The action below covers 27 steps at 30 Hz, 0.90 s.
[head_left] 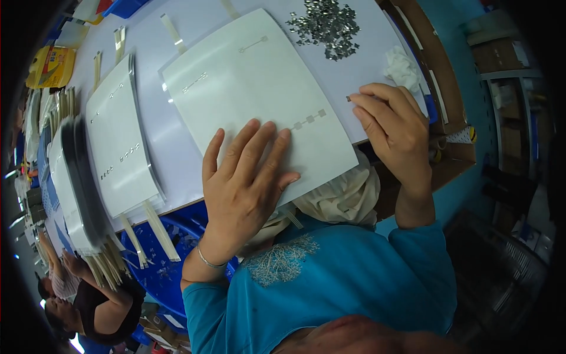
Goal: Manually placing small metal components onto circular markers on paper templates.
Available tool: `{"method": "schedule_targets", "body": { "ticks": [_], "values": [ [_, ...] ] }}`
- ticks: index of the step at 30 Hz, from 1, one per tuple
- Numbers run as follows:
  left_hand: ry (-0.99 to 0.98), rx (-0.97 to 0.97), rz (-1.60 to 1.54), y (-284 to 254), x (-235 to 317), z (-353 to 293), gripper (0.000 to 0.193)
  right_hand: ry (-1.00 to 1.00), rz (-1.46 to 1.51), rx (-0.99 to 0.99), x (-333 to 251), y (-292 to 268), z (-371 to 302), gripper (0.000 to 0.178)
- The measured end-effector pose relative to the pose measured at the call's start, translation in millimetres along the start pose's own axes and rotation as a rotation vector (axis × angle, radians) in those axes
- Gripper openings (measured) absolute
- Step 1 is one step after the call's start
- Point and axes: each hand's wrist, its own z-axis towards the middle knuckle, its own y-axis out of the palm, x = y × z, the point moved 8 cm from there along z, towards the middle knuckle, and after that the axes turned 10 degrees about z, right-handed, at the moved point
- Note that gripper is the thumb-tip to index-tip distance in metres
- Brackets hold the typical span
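R hand (398, 130) has a small metal clip (348, 99) pinched btwn thumb + index, just right of the white sheet (253, 76); L hand (243, 180) laid on sheet, fingers spread, holding nothing. IMO press L evenly so sheet can't slip, get clip square to the grey marks (309, 120). Blue tub (171, 298) below table (162, 135): pale scraps, afaict. Yellow container (51, 66): contents unclear (can't see in).

The tabletop (164, 127) gleams brightly amid bent, blackened edges.
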Motion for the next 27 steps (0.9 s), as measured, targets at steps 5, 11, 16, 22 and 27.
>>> {"method": "schedule_targets", "body": {
  "ticks": [5,11,16,22,27],
  "values": [
    [0.006,0.020,-0.005,4,-2,-1,0.062,0.013,0.027,0.112,1,-9,-14,0.019],
    [-0.057,0.002,-0.051,5,-4,0,0.063,0.307,-0.288,0.227,26,-33,-26,0.018],
    [-0.077,-0.004,-0.059,4,-4,1,0.063,0.127,-0.098,0.253,0,-23,-25,0.021],
    [-0.052,0.012,-0.045,5,-3,0,0.061,0.038,-0.041,0.089,-5,1,-12,0.023],
    [-0.029,-0.011,0.023,2,2,-1,0.060,0.022,-0.049,0.011,-7,4,-7,0.022]
  ]
}}
